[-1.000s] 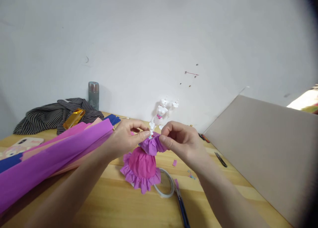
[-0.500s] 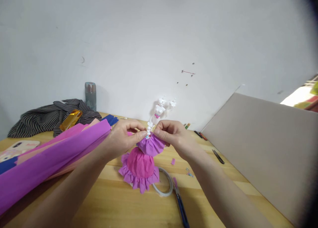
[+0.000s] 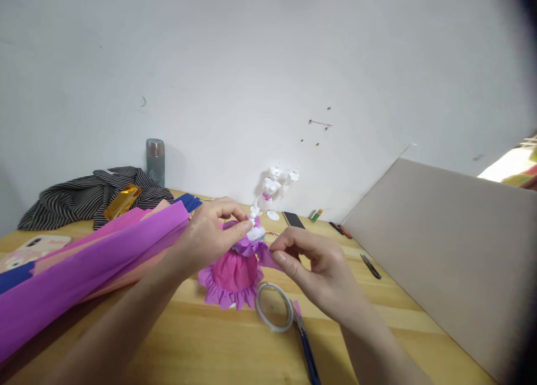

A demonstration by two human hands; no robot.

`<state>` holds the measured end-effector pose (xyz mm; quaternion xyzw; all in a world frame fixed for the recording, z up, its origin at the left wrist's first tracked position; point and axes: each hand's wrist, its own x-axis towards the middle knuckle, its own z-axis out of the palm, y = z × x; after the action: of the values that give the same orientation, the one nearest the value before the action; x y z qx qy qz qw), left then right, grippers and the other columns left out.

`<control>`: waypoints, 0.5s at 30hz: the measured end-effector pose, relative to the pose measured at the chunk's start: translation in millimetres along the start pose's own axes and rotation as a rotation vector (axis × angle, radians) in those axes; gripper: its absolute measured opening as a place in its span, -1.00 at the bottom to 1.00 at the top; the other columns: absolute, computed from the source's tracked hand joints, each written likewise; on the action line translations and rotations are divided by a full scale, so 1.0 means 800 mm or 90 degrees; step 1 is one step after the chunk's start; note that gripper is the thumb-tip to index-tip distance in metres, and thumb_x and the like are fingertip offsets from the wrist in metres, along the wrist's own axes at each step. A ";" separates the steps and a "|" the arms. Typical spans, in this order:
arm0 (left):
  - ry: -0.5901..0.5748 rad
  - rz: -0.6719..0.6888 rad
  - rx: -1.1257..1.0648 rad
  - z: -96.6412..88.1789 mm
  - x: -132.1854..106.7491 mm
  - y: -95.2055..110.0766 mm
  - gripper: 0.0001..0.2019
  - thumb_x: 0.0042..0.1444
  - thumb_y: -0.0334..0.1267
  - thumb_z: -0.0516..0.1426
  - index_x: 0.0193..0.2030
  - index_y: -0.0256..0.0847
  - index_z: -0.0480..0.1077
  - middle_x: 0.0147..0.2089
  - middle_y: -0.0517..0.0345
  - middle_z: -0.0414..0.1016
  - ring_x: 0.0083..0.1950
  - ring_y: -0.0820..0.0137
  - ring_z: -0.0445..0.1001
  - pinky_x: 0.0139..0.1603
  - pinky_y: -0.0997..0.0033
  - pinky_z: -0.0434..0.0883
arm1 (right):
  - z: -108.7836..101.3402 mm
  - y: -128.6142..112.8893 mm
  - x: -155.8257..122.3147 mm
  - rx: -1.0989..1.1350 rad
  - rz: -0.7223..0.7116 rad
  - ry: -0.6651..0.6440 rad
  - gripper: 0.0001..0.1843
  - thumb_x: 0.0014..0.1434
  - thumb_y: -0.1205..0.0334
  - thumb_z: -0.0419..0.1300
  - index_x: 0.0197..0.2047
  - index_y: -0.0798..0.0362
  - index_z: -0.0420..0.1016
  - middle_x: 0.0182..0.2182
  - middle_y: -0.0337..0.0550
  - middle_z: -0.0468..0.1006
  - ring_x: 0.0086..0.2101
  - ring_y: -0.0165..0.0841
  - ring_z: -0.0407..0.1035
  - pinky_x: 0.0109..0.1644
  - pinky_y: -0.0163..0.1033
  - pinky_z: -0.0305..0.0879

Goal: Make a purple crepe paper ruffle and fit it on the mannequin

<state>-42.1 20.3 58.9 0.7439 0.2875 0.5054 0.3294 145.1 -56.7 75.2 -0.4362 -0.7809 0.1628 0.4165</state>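
A small white doll figure in a crepe-paper dress [image 3: 232, 273] stands on the wooden table [image 3: 201, 340]; the skirt is magenta with a purple ruffled hem. My left hand [image 3: 210, 234] pinches the doll at its upper body, fingers closed round it. My right hand [image 3: 312, 264] is lower and to the right, thumb and forefinger pinched on the loose edge of the purple paper layer at the doll's waist. A clear tape roll [image 3: 274, 313] lies just in front of the dress.
Rolls of purple and pink crepe paper [image 3: 84, 267] lie at left under my left arm. Blue-handled scissors [image 3: 306, 346] lie beside the tape. A second white doll [image 3: 271, 192], a phone [image 3: 292, 220], a flask [image 3: 155, 161], striped cloth [image 3: 84, 195] and a grey board [image 3: 440, 250] surround.
My right hand dropped from the doll's neck down and to the right, drawing the purple paper edge with it. The doll now sits lower, and the tape roll shows fully.
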 end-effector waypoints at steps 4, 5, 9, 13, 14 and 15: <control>0.057 -0.034 -0.006 0.005 -0.001 0.002 -0.91 0.04 -0.27 0.18 -0.43 -0.21 0.39 -0.35 0.18 0.46 -0.27 0.40 0.42 -0.20 0.37 0.33 | 0.002 0.004 -0.013 -0.041 -0.027 0.048 -0.82 0.23 0.32 0.15 -0.43 0.05 0.41 -0.55 -0.28 0.39 -0.52 -0.46 0.24 -0.46 -0.34 0.16; 0.062 -0.039 -0.010 0.006 -0.001 0.003 -0.91 0.04 -0.27 0.18 -0.42 -0.21 0.38 -0.35 0.19 0.45 -0.27 0.41 0.41 -0.19 0.37 0.34 | 0.003 0.004 -0.015 -0.043 -0.032 0.054 -0.83 0.23 0.32 0.15 -0.42 0.05 0.41 -0.55 -0.28 0.39 -0.53 -0.46 0.24 -0.46 -0.34 0.16; 0.038 -0.028 -0.025 0.006 0.002 0.004 -0.84 0.05 -0.28 0.16 -0.51 -0.23 0.34 -0.32 0.14 0.46 -0.25 0.40 0.41 -0.16 0.36 0.34 | 0.007 0.004 -0.015 0.008 0.012 0.063 -0.80 0.23 0.28 0.16 -0.45 0.05 0.42 -0.58 -0.26 0.38 -0.55 -0.44 0.23 -0.48 -0.32 0.17; 0.031 -0.043 -0.059 0.006 0.004 0.003 -0.84 0.04 -0.28 0.17 -0.52 -0.23 0.36 -0.31 0.10 0.51 -0.23 0.36 0.45 -0.15 0.34 0.36 | 0.010 0.007 -0.009 0.092 0.077 0.072 -0.78 0.20 0.21 0.18 -0.47 0.06 0.43 -0.61 -0.26 0.36 -0.59 -0.45 0.20 -0.54 -0.32 0.14; 0.031 -0.042 -0.063 0.007 0.004 0.003 -0.84 0.04 -0.28 0.17 -0.52 -0.23 0.37 -0.31 0.09 0.52 -0.22 0.36 0.46 -0.15 0.35 0.36 | 0.010 0.008 -0.007 0.106 0.085 0.076 -0.78 0.19 0.20 0.19 -0.48 0.06 0.43 -0.61 -0.27 0.36 -0.59 -0.45 0.19 -0.55 -0.32 0.13; 0.030 -0.039 -0.066 0.007 0.003 0.003 -0.84 0.05 -0.28 0.17 -0.52 -0.23 0.37 -0.31 0.09 0.52 -0.22 0.36 0.46 -0.15 0.36 0.37 | 0.011 0.009 -0.006 0.117 0.089 0.080 -0.78 0.17 0.19 0.19 -0.49 0.06 0.43 -0.62 -0.27 0.35 -0.60 -0.46 0.18 -0.55 -0.33 0.12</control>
<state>-35.7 19.6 60.5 0.7043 0.2914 0.5268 0.3763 143.2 -55.9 62.8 -0.4588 -0.7026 0.2346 0.4907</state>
